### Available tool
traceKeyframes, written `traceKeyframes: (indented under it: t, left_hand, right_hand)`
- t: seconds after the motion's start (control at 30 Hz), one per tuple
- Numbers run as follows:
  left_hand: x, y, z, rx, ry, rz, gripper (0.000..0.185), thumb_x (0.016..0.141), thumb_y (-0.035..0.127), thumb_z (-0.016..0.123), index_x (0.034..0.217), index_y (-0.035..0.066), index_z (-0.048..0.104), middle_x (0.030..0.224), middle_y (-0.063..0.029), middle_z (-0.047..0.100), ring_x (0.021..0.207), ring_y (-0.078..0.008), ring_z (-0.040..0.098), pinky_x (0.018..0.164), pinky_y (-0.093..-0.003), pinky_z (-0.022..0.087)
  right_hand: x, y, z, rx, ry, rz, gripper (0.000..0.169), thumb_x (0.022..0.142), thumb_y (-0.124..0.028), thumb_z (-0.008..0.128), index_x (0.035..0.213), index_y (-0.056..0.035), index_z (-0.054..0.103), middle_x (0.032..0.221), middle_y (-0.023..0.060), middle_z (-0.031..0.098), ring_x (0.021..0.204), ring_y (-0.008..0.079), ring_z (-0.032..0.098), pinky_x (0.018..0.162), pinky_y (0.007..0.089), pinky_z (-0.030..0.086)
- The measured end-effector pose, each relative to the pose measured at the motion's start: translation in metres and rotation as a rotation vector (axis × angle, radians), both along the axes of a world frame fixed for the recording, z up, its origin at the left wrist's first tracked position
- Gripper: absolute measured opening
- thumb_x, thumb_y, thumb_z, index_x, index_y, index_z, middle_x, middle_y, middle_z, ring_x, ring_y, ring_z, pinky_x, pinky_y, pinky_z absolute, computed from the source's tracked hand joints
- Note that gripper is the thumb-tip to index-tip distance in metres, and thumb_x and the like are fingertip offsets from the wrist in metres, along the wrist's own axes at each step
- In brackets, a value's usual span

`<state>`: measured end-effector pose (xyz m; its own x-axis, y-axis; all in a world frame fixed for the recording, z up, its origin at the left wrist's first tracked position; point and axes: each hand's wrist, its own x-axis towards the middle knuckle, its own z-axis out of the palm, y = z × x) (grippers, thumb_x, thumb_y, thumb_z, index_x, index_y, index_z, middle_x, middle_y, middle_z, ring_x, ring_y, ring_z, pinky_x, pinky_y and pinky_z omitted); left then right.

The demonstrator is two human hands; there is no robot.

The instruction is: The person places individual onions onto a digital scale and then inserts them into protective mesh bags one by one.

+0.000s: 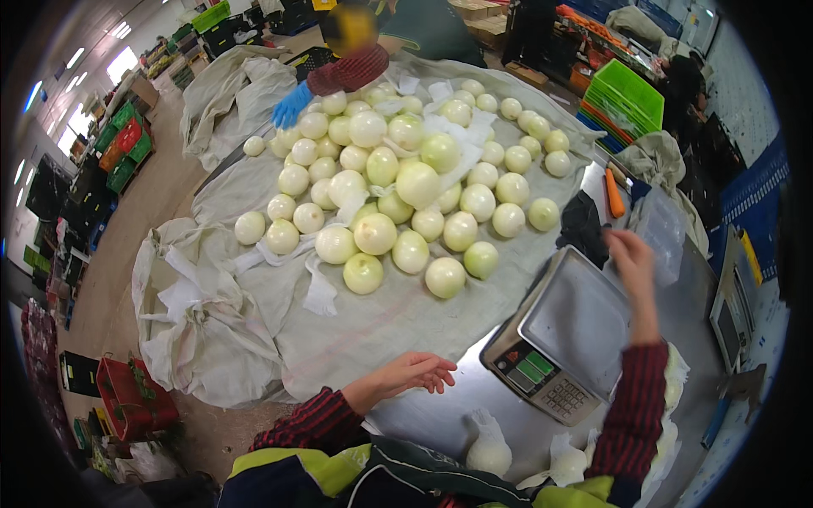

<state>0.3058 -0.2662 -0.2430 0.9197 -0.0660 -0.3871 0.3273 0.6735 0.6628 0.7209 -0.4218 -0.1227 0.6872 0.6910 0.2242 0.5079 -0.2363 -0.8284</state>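
My right hand [630, 257] is above the far side of the scale, its fingertips together at the edge of a crumpled black cloth or glove [581, 222]. Below it stands the digital scale [552, 381], with nothing on its metal pan [575, 317]. My left hand [409, 376] hangs empty left of the scale, fingers loosely apart. Beyond it a big heap of white onions [375, 233] covers the pale cloth sheet [394, 324], with white netting [321, 289] among them. Near my body, onions in white net bags [489, 452] rest on the metal table [419, 419].
Across the heap a co-worker's blue-gloved hand [292, 109] touches the onions. An orange-handled tool [614, 193] and a clear plastic bag [660, 232] lie beyond the scale. Green crates [625, 95] are stacked at the far right. A red crate [136, 400] stands on the floor at left.
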Motion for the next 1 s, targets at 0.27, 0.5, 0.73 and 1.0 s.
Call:
traceKeyframes:
  t: [0.27, 0.5, 0.73, 1.0]
  left_hand:
    - [-0.055, 0.124, 0.030, 0.461, 0.040, 0.229, 0.036, 0.096, 0.027, 0.054, 0.122, 0.001, 0.055, 0.099, -0.0061, 0.066, 0.081, -0.0102, 0.060, 0.074, -0.0250, 0.048]
    - [0.098, 0.249, 0.059, 2.034, -0.017, 0.427, 0.095, 0.067, 0.053, 0.075, 0.133, -0.005, 0.039, 0.115, -0.0188, 0.052, 0.105, -0.0304, 0.051, 0.088, -0.0391, 0.040]
    - [0.171, 0.278, 0.014, 2.200, 0.080, 0.239, 0.105, 0.056, 0.053, 0.080, 0.135, -0.001, 0.038, 0.104, -0.0179, 0.051, 0.095, -0.0293, 0.051, 0.085, -0.0395, 0.039]
    - [0.163, 0.262, 0.037, 0.906, -0.104, 0.319, 0.078, 0.075, 0.046, 0.073, 0.132, 0.002, 0.042, 0.128, -0.0142, 0.053, 0.115, -0.0210, 0.054, 0.095, -0.0381, 0.045]
  right_hand:
    - [-0.004, 0.338, -0.146, 0.011, 0.472, -0.273, 0.061, 0.078, -0.038, 0.074, 0.121, 0.0008, 0.054, 0.100, 0.0102, 0.062, 0.077, 0.0171, 0.062, 0.061, 0.0283, 0.049]
    - [-0.006, 0.364, -0.184, 0.050, 0.116, -0.429, 0.036, 0.072, -0.031, 0.077, 0.082, 0.0025, 0.066, 0.069, 0.0088, 0.063, 0.063, 0.0149, 0.057, 0.058, 0.0300, 0.045]
    - [-0.072, 0.305, -0.137, 0.146, 0.016, -0.311, 0.021, 0.076, -0.018, 0.074, 0.074, 0.0012, 0.065, 0.061, 0.0032, 0.060, 0.056, 0.0093, 0.052, 0.054, 0.0274, 0.042]
    - [-0.098, 0.202, -0.073, 0.855, 0.494, -0.334, 0.020, 0.093, -0.018, 0.059, 0.096, 0.0010, 0.061, 0.091, 0.0090, 0.066, 0.085, 0.0213, 0.066, 0.068, 0.0266, 0.053]
